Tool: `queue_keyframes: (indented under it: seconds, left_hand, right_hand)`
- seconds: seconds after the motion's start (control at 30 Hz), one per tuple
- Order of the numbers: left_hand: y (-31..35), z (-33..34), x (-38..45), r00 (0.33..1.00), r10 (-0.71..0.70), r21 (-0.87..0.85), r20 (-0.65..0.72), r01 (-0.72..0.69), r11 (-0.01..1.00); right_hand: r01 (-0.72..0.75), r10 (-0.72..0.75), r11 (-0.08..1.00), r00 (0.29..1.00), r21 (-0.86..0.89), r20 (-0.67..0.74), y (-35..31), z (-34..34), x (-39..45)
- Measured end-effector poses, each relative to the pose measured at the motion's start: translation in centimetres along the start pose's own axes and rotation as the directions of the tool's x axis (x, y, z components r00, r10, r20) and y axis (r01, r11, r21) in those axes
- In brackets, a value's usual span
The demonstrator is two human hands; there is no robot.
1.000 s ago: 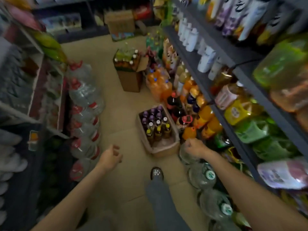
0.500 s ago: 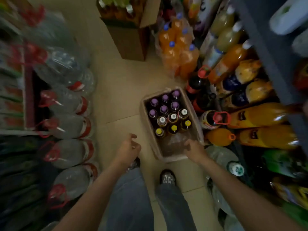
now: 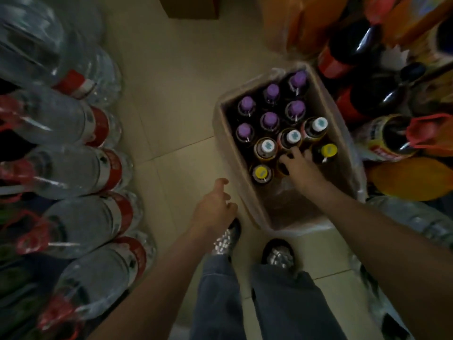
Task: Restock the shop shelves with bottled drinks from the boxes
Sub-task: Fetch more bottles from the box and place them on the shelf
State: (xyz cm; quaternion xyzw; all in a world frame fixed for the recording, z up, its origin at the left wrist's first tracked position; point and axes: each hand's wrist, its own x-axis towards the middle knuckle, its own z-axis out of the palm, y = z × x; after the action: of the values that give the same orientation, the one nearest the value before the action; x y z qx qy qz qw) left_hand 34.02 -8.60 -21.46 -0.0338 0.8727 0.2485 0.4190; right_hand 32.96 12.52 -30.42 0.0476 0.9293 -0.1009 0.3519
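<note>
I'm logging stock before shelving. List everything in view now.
Cardboard box: one, brown, plastic-wrapped, on the floor ahead.
Purple-capped bottles: six, box's far end.
White-capped bottles: three, mid-box.
Yellow-capped bottles: two visible, near row.
Large water jugs: several, clear with red labels, stacked left.
Dark soda bottles: several, red labels, right.
Orange drink bottles: several, right.
Second box: brown, top edge.
Shoes: two, shiny.
Left hand: beside the box, empty.
Right hand: in the box, grip on a bottle.

Purple caps (image 3: 270,119), white caps (image 3: 293,136), yellow caps (image 3: 261,172); red-labelled clear water jugs (image 3: 81,168); beige floor (image 3: 176,69).
</note>
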Motion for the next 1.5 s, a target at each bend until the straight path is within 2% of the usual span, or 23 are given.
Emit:
queue_keyframes:
  seconds: [0.07,0.2,0.3,0.37,0.47,0.53,0.63,0.67,0.73,0.77,0.8,0.87,0.97,1.03,1.13,1.2,1.3,1.4,1.5]
  left_hand:
    - [-0.1,-0.1,0.4,0.999,0.030,0.047,0.036,-0.032,0.998]
    - [1.1,-0.7,0.7,0.990,0.081,0.105,0.112,-0.092,0.990]
    - [3.6,-0.7,1.0,0.964,0.145,-0.009,0.221,-0.147,0.989]
    - [6.2,-0.2,1.2,0.912,0.256,-0.104,0.321,-0.235,0.966]
    - [10.2,0.8,1.4,0.865,0.340,-0.148,0.369,-0.307,0.940]
    - [11.3,1.4,1.9,0.900,0.321,-0.190,0.296,-0.274,0.943]
    - [10.9,0.9,2.6,0.950,0.248,-0.146,0.191,-0.222,0.964]
    - [10.5,0.6,2.9,0.960,0.215,-0.133,0.180,-0.193,0.972]
    - [9.1,-0.1,3.6,0.979,0.141,-0.111,0.147,-0.126,0.986]
    - [8.2,-0.3,3.9,0.985,0.110,-0.103,0.136,-0.097,0.990]
    - [7.4,-0.5,4.2,0.988,0.089,-0.098,0.127,-0.077,0.992]
    - [5.8,-0.6,4.7,0.990,0.061,-0.099,0.125,-0.049,0.994]
    - [4.1,-0.4,5.3,0.991,0.038,-0.109,0.131,-0.023,0.994]
    - [3.4,-0.1,5.6,0.992,0.029,-0.111,0.126,-0.015,0.994]
    - [2.9,0.2,4.7,0.994,0.003,-0.107,0.109,0.009,0.994]
    - [3.6,0.2,3.1,0.994,-0.016,-0.101,0.107,0.026,0.995]
    - [7.0,-0.8,-0.1,0.995,-0.002,-0.126,0.103,0.015,0.992]
    - [11.8,-2.6,-3.8,0.996,0.048,-0.159,0.075,-0.035,0.987]
    - [16.8,-5.7,-9.1,0.985,0.140,-0.152,0.099,-0.124,0.981]
  right_hand:
    - [0.005,-0.005,1.000,0.997,-0.002,-0.071,0.2,0.3,0.1]
    - [0.006,0.020,0.967,0.995,0.254,-0.100,1.0,-0.6,-2.9]
    - [0.062,0.005,0.944,0.979,0.324,-0.201,2.1,-4.7,-6.3]
    - [0.150,-0.060,0.912,0.969,0.383,-0.238,3.2,-8.4,-8.5]
    - [0.300,-0.141,0.803,0.935,0.515,-0.326,3.7,-13.5,-10.9]
    - [0.289,-0.054,0.723,0.929,0.628,-0.366,4.3,-14.3,-10.7]
    - [0.183,0.154,0.413,0.952,0.892,-0.266,5.9,-12.0,-8.4]
    - [0.129,0.225,0.421,0.944,0.898,-0.241,6.7,-10.5,-7.3]
    - [-0.022,0.267,0.703,0.935,0.711,-0.234,8.0,-7.1,-4.9]
    - [-0.089,0.252,0.808,0.946,0.583,-0.204,8.4,-5.4,-3.8]
    - [-0.135,0.239,0.858,0.959,0.495,-0.153,8.5,-3.8,-2.8]
    - [-0.211,0.264,0.880,0.962,0.425,-0.071,7.8,-1.5,-1.2]
    - [-0.285,0.348,0.903,0.924,0.322,-0.158,6.4,0.3,0.7]
    - [-0.272,0.339,0.916,0.917,0.294,-0.208,5.2,0.6,1.0]
    - [-0.200,0.242,0.957,0.950,0.209,-0.199,3.5,0.9,-1.3]
    - [-0.234,0.285,0.940,0.938,0.247,-0.198,3.6,0.4,-4.0]
    - [-0.241,0.352,0.880,0.910,0.410,-0.220,4.2,-3.2,-9.0]
    - [-0.137,0.299,0.888,0.897,0.439,-0.325,4.3,-9.4,-15.3]
    - [-0.069,0.310,0.878,0.835,0.474,-0.454,3.8,-17.9,-23.0]
